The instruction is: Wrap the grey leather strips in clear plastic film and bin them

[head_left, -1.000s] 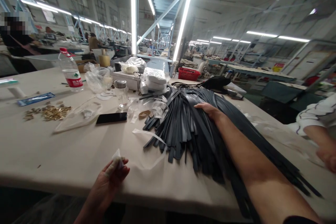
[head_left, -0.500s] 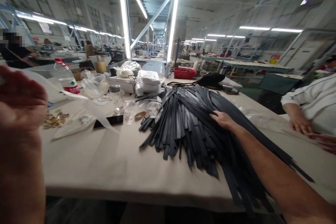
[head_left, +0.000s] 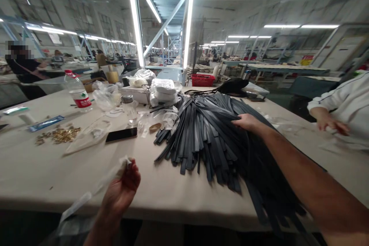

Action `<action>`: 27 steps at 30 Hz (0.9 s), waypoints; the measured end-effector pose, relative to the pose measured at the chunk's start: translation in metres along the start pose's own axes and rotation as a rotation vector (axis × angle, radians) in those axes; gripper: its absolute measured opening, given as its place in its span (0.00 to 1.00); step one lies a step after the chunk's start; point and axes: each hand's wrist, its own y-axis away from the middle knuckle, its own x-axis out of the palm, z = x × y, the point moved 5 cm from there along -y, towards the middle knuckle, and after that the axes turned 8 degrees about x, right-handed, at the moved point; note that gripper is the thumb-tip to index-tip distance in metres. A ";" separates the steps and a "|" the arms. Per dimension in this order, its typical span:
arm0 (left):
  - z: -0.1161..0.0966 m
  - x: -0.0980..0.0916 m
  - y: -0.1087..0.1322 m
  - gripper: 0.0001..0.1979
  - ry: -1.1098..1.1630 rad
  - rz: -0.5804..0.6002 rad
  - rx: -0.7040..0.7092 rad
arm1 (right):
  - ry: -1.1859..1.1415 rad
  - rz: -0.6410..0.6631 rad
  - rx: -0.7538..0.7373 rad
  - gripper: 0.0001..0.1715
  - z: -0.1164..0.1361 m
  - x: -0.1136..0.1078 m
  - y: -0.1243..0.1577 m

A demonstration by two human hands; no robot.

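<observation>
A long whitish translucent strip (head_left: pixel 77 204) trails from my left hand (head_left: pixel 124 184), whose fingers are curled around its crumpled end above the table's front edge. At the right, my right hand (head_left: pixel 247 122) pinches at the top of a large heap of dark flat straps (head_left: pixel 198 138). The straps fan out toward me, and several hang over the front edge. My right forearm lies across part of the heap and hides some of it. Exactly how many straps are between those fingers I cannot tell.
Left of the heap are a black phone (head_left: pixel 121 134), small gold metal pieces (head_left: pixel 65 134), a glass jar (head_left: pixel 130 111) and a red-capped plastic bottle (head_left: pixel 79 94). White packages (head_left: pixel 163 89) stand behind. A co-worker's hand (head_left: pixel 331 123) is over the table's right side.
My left hand has come down and right from the far left, bringing the whitish strip along. My right hand stays on the straps, slightly shifted. The co-worker's hands have moved a little.
</observation>
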 end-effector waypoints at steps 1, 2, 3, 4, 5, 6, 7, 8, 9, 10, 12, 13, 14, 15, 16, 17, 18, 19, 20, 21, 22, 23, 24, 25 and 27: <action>0.011 -0.001 0.001 0.22 -0.007 0.002 -0.029 | -0.111 0.071 -0.001 0.10 0.004 -0.001 0.003; 0.020 -0.001 0.003 0.21 -0.017 0.001 -0.052 | -0.228 0.137 -0.004 0.09 0.010 -0.002 0.007; 0.029 -0.001 0.004 0.20 -0.029 -0.002 -0.071 | -0.335 0.194 -0.016 0.08 0.016 -0.004 0.011; 0.038 0.000 0.006 0.19 -0.044 -0.005 -0.090 | -0.435 0.241 -0.032 0.08 0.024 -0.006 0.016; 0.046 0.001 0.008 0.18 -0.061 -0.004 -0.110 | -0.524 0.281 -0.051 0.08 0.031 -0.008 0.021; 0.054 0.002 0.009 0.16 -0.081 0.005 -0.131 | -0.600 0.313 -0.073 0.08 0.039 -0.008 0.027; 0.063 0.003 0.011 0.14 -0.103 0.028 -0.150 | -0.659 0.341 -0.096 0.07 0.046 -0.006 0.034; 0.072 0.006 0.013 0.10 -0.122 0.072 -0.167 | -0.700 0.368 -0.120 0.07 0.052 -0.003 0.042; 0.081 0.009 0.016 0.06 -0.137 0.133 -0.180 | -0.723 0.393 -0.145 0.09 0.058 0.003 0.052; 0.090 0.013 0.020 0.02 -0.148 0.212 -0.189 | -0.726 0.419 -0.174 0.12 0.062 0.011 0.063; 0.107 0.025 0.029 0.07 -0.164 0.389 -0.198 | -0.693 0.477 -0.229 0.18 0.069 0.031 0.092; 0.115 0.033 0.036 0.10 -0.169 0.473 -0.202 | -0.654 0.509 -0.260 0.20 0.071 0.042 0.109; 0.121 0.040 0.043 0.12 -0.176 0.544 -0.206 | -0.605 0.542 -0.291 0.21 0.071 0.053 0.128; 0.127 0.047 0.050 0.13 -0.181 0.603 -0.212 | -0.545 0.586 -0.325 0.21 0.071 0.065 0.147; 0.131 0.054 0.058 0.13 -0.180 0.653 -0.218 | -0.461 0.626 -0.373 0.21 0.069 0.076 0.167; 0.134 0.060 0.064 0.13 -0.175 0.697 -0.223 | -0.395 0.685 -0.401 0.21 0.065 0.087 0.187; 0.137 0.065 0.071 0.14 -0.168 0.735 -0.230 | -0.342 0.752 -0.412 0.21 0.059 0.098 0.204; 0.139 0.067 0.075 0.15 -0.165 0.763 -0.239 | -0.308 0.800 -0.406 0.19 0.051 0.107 0.219; 0.141 0.066 0.079 0.18 -0.166 0.778 -0.249 | -0.282 0.826 -0.397 0.18 0.042 0.116 0.230; 0.143 0.063 0.080 0.20 -0.170 0.777 -0.262 | -0.258 0.831 -0.386 0.16 0.031 0.125 0.239; 0.146 0.057 0.080 0.22 -0.171 0.756 -0.275 | -0.233 0.822 -0.381 0.15 0.020 0.133 0.245; 0.148 0.049 0.078 0.23 -0.167 0.713 -0.290 | -0.205 0.817 -0.385 0.14 0.009 0.142 0.250; 0.150 0.040 0.075 0.22 -0.153 0.650 -0.300 | -0.184 0.818 -0.389 0.14 -0.002 0.151 0.255; 0.151 0.030 0.071 0.21 -0.131 0.576 -0.312 | -0.170 0.836 -0.391 0.14 -0.013 0.160 0.261; 0.152 0.013 0.063 0.19 -0.091 0.425 -0.324 | -0.159 0.923 -0.372 0.17 -0.031 0.177 0.276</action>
